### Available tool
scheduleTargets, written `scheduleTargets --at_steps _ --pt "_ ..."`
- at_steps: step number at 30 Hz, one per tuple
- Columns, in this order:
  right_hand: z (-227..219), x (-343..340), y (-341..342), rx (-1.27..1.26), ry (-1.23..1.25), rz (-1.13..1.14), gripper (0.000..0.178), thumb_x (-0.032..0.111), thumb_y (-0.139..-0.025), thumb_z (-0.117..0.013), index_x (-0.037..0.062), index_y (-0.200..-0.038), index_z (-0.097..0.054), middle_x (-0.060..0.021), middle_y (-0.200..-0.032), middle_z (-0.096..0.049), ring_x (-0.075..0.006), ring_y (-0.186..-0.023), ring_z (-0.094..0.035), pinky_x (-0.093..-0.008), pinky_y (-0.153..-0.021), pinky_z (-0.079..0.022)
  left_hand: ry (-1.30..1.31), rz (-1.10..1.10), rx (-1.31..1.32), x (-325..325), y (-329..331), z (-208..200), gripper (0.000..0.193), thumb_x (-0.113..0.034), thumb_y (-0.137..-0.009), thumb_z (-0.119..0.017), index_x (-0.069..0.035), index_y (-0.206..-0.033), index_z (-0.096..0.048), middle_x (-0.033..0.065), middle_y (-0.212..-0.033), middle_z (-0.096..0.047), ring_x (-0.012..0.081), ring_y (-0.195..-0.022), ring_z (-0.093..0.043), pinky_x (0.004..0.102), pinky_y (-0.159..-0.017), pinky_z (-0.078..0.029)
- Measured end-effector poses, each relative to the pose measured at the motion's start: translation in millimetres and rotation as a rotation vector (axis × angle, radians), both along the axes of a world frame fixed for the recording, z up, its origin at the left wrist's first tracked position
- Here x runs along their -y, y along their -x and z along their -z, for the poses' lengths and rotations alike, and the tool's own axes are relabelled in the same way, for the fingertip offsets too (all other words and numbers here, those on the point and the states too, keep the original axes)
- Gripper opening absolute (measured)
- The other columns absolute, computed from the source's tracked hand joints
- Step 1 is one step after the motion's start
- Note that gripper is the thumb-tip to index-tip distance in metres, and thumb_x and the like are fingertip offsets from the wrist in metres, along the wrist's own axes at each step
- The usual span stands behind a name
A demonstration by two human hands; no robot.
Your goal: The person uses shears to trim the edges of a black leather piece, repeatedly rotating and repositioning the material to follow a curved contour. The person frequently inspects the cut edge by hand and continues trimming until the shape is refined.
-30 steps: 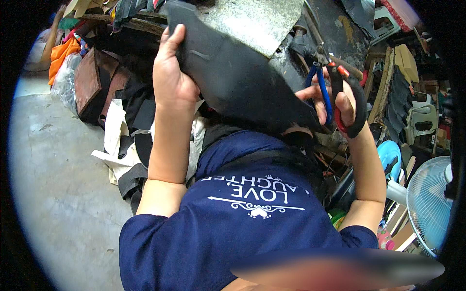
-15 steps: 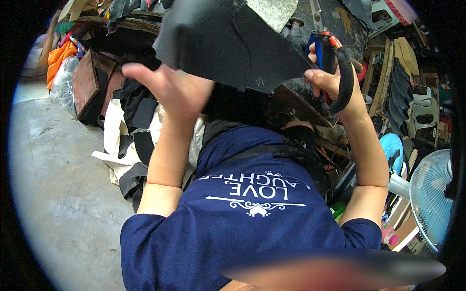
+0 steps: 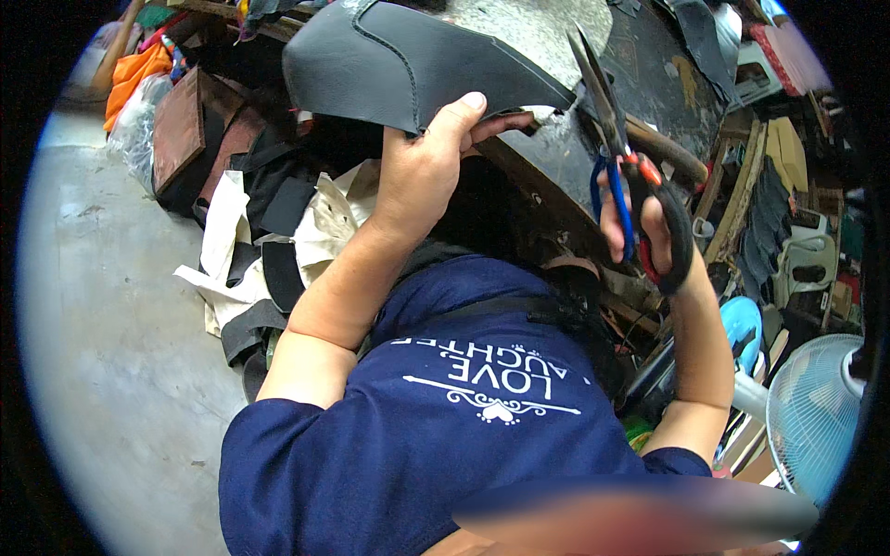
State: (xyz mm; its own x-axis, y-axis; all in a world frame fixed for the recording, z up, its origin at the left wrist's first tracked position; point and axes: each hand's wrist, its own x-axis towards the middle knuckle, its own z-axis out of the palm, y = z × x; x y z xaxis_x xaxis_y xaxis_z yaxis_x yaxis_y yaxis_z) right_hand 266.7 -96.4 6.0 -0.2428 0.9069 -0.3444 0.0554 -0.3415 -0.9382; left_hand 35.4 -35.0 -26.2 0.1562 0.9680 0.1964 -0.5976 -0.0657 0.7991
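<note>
My left hand [image 3: 422,171] grips the near edge of a black leather piece [image 3: 422,65], thumb on top and fingers underneath. A stitched seam curves across the piece, which tapers to a point on the right. My right hand [image 3: 640,222] holds a pair of scissors [image 3: 612,130] by its handles, one blue loop and one thick black and red one. The blades are slightly apart and point up and away, just right of the leather's tip. They do not touch it.
A dark worktable [image 3: 658,65] with a pale stone slab [image 3: 519,32] lies ahead. Beside the scissors is a wooden handle [image 3: 667,148]. Black and white scraps [image 3: 222,250] are heaped on the left, by the concrete floor [image 3: 120,352]. A fan [image 3: 816,417] stands at the right.
My left hand has come in from the left and taken hold of the leather's near edge. My right hand has let go of the leather and drawn back with the scissors, whose blades now show.
</note>
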Motion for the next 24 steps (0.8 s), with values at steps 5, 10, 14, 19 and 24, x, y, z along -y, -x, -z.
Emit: scheduleTargets --at_steps 5,10,14,19,24 --pt "-3 18 -4 0.13 -0.055 -0.079 0.098 0.083 -0.068 -0.06 0.0014 -0.121 -0.049 -0.003 -0.069 -0.054 -0.011 -0.059 -0.052 -0.0224 -0.056 -0.041 -0.027 -0.042 0.047 -1 2 -4 0.024 -0.001 -0.096 -0.042 0.012 -0.113 -0.052 0.0204 -0.106 -0.063 0.0321 -0.095 -0.067 0.042 -0.088 -0.058" --pt "-10 15 0 0.247 -0.089 -0.086 0.098 0.084 -0.066 -0.061 0.0014 -0.118 -0.049 -0.002 -0.07 -0.052 -0.0086 -0.061 -0.049 -0.0205 -0.057 -0.038 0.007 0.011 0.062 4 -2 -5 0.024 -0.001 -0.096 -0.042 0.012 -0.112 -0.052 0.0209 -0.106 -0.063 0.0332 -0.094 -0.067 0.0434 -0.088 -0.058" --pt "-11 12 2 0.297 -0.117 -0.089 0.1 0.084 -0.064 -0.062 0.001 -0.118 -0.049 -0.0018 -0.072 -0.052 -0.0078 -0.061 -0.049 -0.0201 -0.056 -0.038 0.028 0.028 0.095 5 -4 -1 0.024 -0.001 -0.096 -0.041 0.013 -0.112 -0.052 0.0211 -0.106 -0.063 0.0345 -0.095 -0.067 0.0441 -0.087 -0.058" --pt "-7 12 2 0.251 -0.089 -0.093 0.104 0.086 -0.062 -0.061 0.0007 -0.12 -0.048 -0.0016 -0.073 -0.052 -0.0075 -0.062 -0.049 -0.0202 -0.056 -0.038 0.017 0.028 0.077 8 -5 0 0.025 -0.002 -0.096 -0.04 0.013 -0.112 -0.053 0.0215 -0.107 -0.063 0.0349 -0.096 -0.067 0.0458 -0.088 -0.058" --pt "-1 13 3 0.102 -0.132 -0.085 0.092 0.079 -0.068 -0.065 0.0032 -0.118 -0.048 -0.0016 -0.068 -0.052 -0.0085 -0.058 -0.049 -0.0229 -0.053 -0.039 -0.003 0.015 0.088 11 -8 -2 0.026 -0.001 -0.096 -0.039 0.012 -0.114 -0.052 0.0221 -0.109 -0.062 0.0356 -0.1 -0.066 0.0476 -0.09 -0.057"
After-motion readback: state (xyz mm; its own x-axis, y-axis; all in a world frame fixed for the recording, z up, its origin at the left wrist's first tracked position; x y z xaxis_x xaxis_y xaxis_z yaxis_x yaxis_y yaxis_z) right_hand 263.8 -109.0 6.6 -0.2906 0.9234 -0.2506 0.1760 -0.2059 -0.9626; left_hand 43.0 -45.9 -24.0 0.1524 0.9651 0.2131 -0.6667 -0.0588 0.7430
